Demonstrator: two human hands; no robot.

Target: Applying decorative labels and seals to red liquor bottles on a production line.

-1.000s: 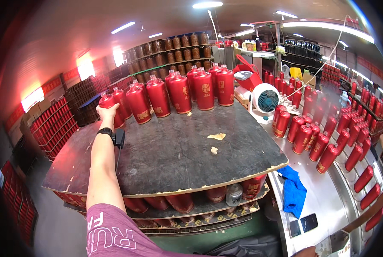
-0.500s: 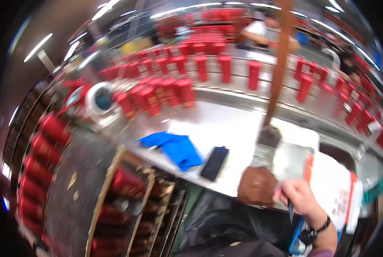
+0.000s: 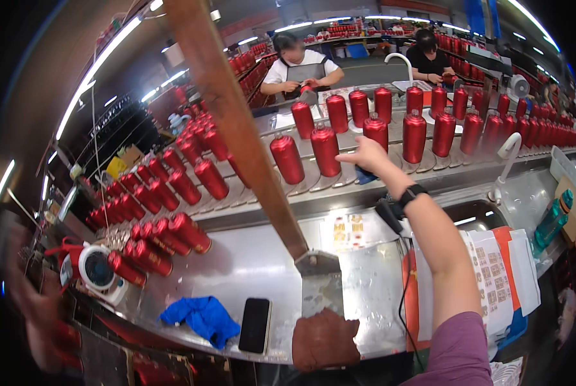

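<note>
My right hand (image 3: 367,157) is stretched out over the rows of bottles, its arm in a purple sleeve with a black wristband. One finger points left and reaches the side of a shiny red bottle (image 3: 325,151); whether it touches cannot be told. Under the palm shows a small dark blue piece (image 3: 365,175), mostly hidden by the curled fingers. Just behind the hand stands another red bottle (image 3: 375,130). At the far left edge my left hand (image 3: 27,283) is smeared by motion, near the racks, and its fingers cannot be made out.
A wooden post (image 3: 236,109) rises from the metal bench. On the bench lie a blue cloth (image 3: 204,320), a phone (image 3: 256,325), a brown cloth (image 3: 326,340) and sticker sheets (image 3: 491,270). A corded black device (image 3: 389,215) is beside my forearm. A small fan (image 3: 98,267) stands left. Two people work opposite.
The view has swung right and up. My right hand has gone from above the bench's front edge, with a dark pointed thing in it, forward to the bottle rows. The left-edge blur is larger.
</note>
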